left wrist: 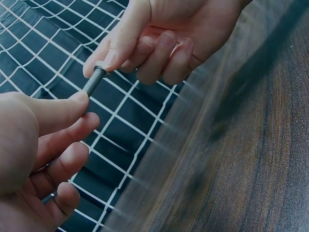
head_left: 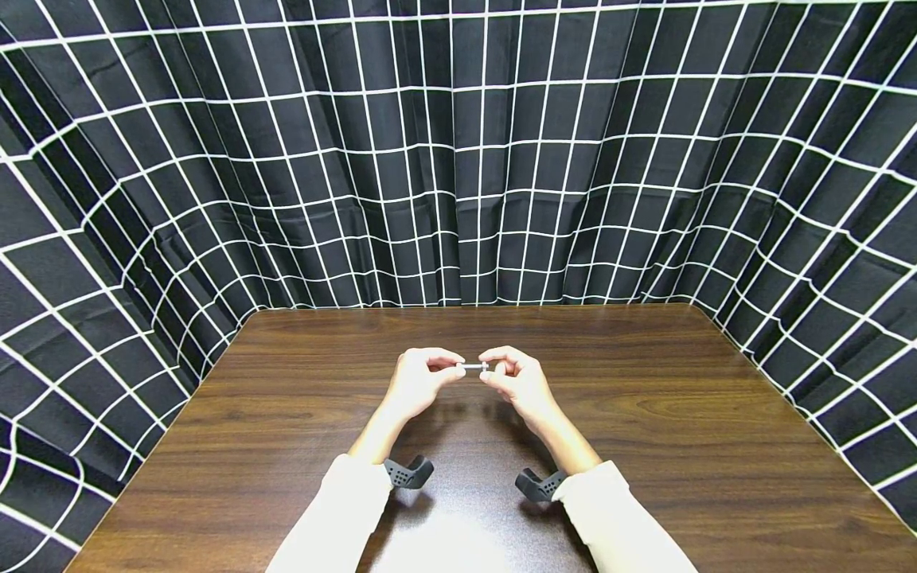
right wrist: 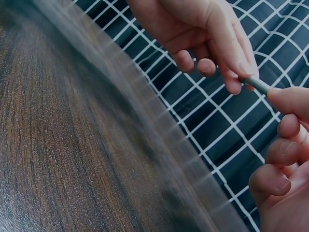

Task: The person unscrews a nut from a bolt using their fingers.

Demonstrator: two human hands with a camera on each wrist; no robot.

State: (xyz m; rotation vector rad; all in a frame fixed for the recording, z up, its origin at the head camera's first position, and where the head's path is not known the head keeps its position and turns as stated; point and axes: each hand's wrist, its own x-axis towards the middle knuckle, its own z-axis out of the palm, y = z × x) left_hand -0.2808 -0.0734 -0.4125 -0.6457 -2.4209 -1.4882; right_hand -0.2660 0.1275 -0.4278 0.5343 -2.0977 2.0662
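A grey metal bolt (head_left: 473,366) with a threaded shaft is held level between both hands above the table. My left hand (head_left: 419,382) pinches one end of it between thumb and fingertips. At the other end, thumb and fingers of my right hand (head_left: 521,386) pinch a wider piece that looks like a nut (left wrist: 101,65). Thread ridges show on the bolt (left wrist: 94,81) in the left wrist view. Only a short stretch of the bolt (right wrist: 257,85) appears in the right wrist view, its ends covered by fingertips.
Beneath the hands lies a dark brown wooden table (head_left: 286,414) with a bright glare near its front. Black curtains (head_left: 473,167) with a white grid hang behind it and at both sides. A dark band (head_left: 410,473) sits on each wrist, beside white sleeves (head_left: 337,509).
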